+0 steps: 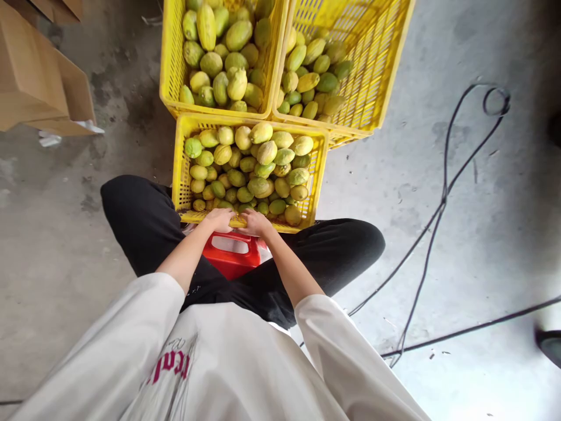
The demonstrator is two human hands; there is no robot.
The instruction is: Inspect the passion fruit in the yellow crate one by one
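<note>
White shirt [236,368] fills six o'clock. Toward twelve, the left hand [220,220] and right hand [256,223] curl over the near rim of the front crate [319,175], holding it. Yellow-green fruit [258,187] spreads across it. More lies in the left crate [169,58], at eleven o'clock, and the right crate [372,76], at one (heaped toward nine there).

Yellow crate [319,181], mottled yellow-green fruit [237,178]

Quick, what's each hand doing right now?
Left hand: closed on the near rim of the closest yellow plastic crate of oval green-yellow fruit.
Right hand: closed on the same rim.
</note>
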